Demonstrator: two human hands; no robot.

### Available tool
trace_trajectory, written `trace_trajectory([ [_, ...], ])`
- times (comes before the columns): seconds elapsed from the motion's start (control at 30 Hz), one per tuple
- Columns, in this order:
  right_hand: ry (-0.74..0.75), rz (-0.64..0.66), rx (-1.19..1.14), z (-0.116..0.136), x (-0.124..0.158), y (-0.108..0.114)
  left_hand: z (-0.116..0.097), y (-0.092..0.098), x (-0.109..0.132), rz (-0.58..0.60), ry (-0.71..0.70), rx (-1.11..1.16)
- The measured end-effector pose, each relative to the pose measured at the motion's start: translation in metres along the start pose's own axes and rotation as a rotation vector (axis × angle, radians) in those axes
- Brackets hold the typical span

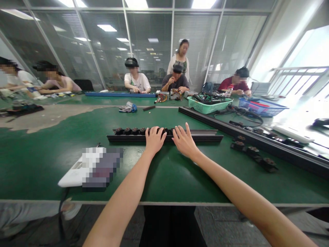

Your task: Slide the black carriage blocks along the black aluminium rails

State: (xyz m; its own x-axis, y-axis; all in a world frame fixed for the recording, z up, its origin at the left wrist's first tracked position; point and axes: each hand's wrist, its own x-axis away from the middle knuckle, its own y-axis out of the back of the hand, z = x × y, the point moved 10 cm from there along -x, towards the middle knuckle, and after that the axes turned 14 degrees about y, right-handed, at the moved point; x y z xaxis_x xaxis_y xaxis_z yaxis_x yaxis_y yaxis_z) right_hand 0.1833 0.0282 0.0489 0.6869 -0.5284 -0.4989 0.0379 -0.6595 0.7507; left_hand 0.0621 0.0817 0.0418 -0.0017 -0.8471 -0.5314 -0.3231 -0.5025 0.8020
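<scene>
A black rail (128, 139) lies crosswise on the green table, with a row of small black parts (128, 131) set in its left half. My left hand (155, 139) rests over the middle of the rail, its fingers apart and curved down on the black parts. Just right of it, my right hand (184, 140) lies on the rail with its fingers spread and the thumb side toward the left hand. Some black parts show between the two hands; what lies under the fingers is hidden. The rail's right end is bare of black parts.
Several loose black parts (253, 152) lie at right beside a long dark rail (231, 132). Behind are a green basket (209, 107) and a blue basket (264, 109). A white device (73, 175) lies at left, a grey cloth (128, 107) farther back. Several people are around the table.
</scene>
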Motion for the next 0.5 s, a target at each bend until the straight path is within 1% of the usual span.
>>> trace_trajectory([
  [0.07,0.01,-0.004,-0.021,0.006,-0.002,-0.002,0.0,0.0,0.0,0.0,-0.001,-0.004],
  [0.17,0.008,-0.007,-0.019,0.007,-0.002,-0.003,-0.001,0.002,0.001,-0.003,-0.001,-0.009],
  [0.3,-0.022,-0.01,-0.015,0.002,0.002,-0.008,-0.001,0.002,0.0,-0.001,0.001,-0.01],
  [0.5,-0.1,-0.02,-0.097,-0.007,0.009,-0.02,0.0,-0.001,-0.001,0.005,0.004,-0.001],
])
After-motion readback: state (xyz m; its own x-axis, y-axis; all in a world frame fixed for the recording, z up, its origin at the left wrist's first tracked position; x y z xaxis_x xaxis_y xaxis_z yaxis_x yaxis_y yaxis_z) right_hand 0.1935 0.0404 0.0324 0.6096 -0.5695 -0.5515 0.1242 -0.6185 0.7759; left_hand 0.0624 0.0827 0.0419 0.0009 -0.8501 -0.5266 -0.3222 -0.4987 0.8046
